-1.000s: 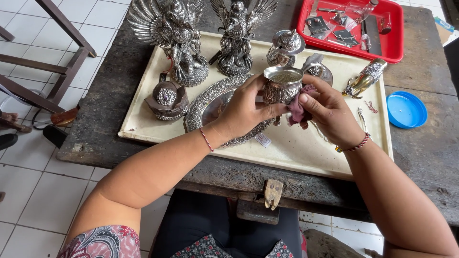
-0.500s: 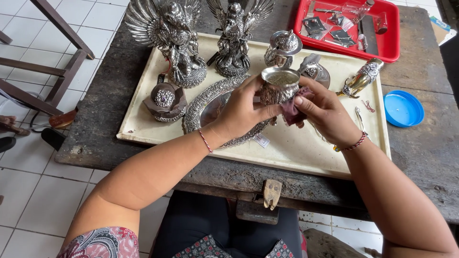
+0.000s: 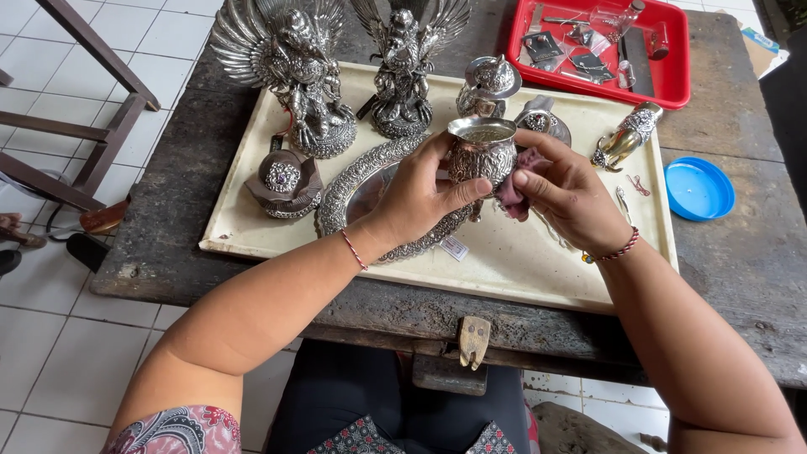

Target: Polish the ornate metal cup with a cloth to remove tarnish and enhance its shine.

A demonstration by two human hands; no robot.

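Note:
My left hand (image 3: 420, 197) grips an ornate silver cup (image 3: 481, 151) above a cream tray (image 3: 521, 261). My right hand (image 3: 572, 195) presses a pinkish cloth (image 3: 514, 187) against the cup's right side. Under my left hand lies an oval embossed silver platter (image 3: 353, 189). Two winged silver statues (image 3: 294, 71) (image 3: 408, 63) stand at the tray's far edge. A lidded silver box with a purple stone (image 3: 284, 181) sits left of the platter.
A red tray (image 3: 677, 63) of small tools sits at the far right of the worn wooden table (image 3: 160, 202). A blue lid (image 3: 698, 189) lies right of the cream tray. A silver-gold figurine (image 3: 626, 139) and lidded silver vessels (image 3: 489, 82) rest on the tray. A wooden stool (image 3: 76, 126) stands left.
Both hands and the cup have stayed nearly in place; my right hand has shifted slightly with the cloth against the cup's side.

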